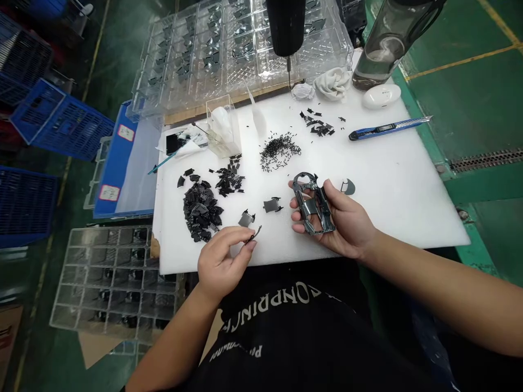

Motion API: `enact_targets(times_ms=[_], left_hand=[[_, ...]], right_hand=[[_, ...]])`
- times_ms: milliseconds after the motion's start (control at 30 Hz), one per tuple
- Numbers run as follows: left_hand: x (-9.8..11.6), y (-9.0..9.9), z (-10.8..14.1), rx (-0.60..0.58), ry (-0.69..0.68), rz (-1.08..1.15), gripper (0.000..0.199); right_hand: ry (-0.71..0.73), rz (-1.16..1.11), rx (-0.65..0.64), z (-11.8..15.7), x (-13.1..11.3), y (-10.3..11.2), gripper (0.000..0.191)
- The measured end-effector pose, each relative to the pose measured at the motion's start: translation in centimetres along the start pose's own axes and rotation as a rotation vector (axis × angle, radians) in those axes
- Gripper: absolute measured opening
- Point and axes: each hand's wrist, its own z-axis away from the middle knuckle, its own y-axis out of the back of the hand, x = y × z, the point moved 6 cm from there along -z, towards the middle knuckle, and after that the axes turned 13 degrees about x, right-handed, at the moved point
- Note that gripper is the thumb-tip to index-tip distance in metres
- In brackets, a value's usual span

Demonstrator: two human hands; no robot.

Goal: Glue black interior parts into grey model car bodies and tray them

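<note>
My right hand point(347, 220) is wrapped round a dark toy-car body shell point(312, 204) with openings in it, held above the white foam board point(412, 207). The thumb and fingertips of my left hand point(224, 261) pinch a small thin black part point(256, 234), tilted and partly hidden by the fingers. Just beyond that hand lies a small grey-black panel point(246, 219), and a second such panel point(273, 205) rests between my hands. A grey, rounded flat piece point(348, 187) lies on the board beyond my right hand.
Heaps of black plastic pieces point(201, 209) and tiny screws point(280, 149) lie on the board. A screwdriver point(288, 32) hangs point down above it. A blue utility knife point(388, 128), white case point(381, 96) and bottle point(379, 51) are at right. Compartment trays point(108, 277) stand around.
</note>
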Motion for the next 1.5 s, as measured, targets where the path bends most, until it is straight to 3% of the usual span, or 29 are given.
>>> enact_targets(times_ms=[367,533,667,767,867,967,1133,1500], left_hand=[[-1.5,0.3,0.4,0.100,0.454,0.397,0.010],[-1.8,0.6,0.6,0.162,0.511,0.423,0.006],[0.6,0.7,-0.2,0.151,0.301,0.290,0.017],[4.6,-0.2,-1.3,0.050,-0.046,0.049,0.023],[8.3,-2.3,-1.7,-0.095,-0.461,-0.205,0.023],[9.7,-4.2,-1.6,-0.126,-0.714,-0.406,0.017],[9.2,-6.1,-1.4,-0.157,-0.735,-0.628,0.009],[8.6,-6.8,-0.8,-0.337,-0.648,-0.629,0.013]], right_hand=[[0.098,0.040,-0.020,0.0,0.2,0.3,0.035],[0.150,0.053,-0.024,0.0,0.3,0.3,0.033],[0.134,0.050,-0.015,0.2,0.6,0.2,0.033],[0.075,0.024,0.000,0.6,1.4,-0.2,0.038],[0.021,0.012,0.012,1.1,2.4,-0.3,0.039],[0.000,0.008,0.003,1.2,3.3,-0.1,0.036],[-0.006,0.046,-0.037,1.4,4.3,0.2,0.041],[0.072,0.117,-0.007,1.6,4.6,0.3,0.039]])
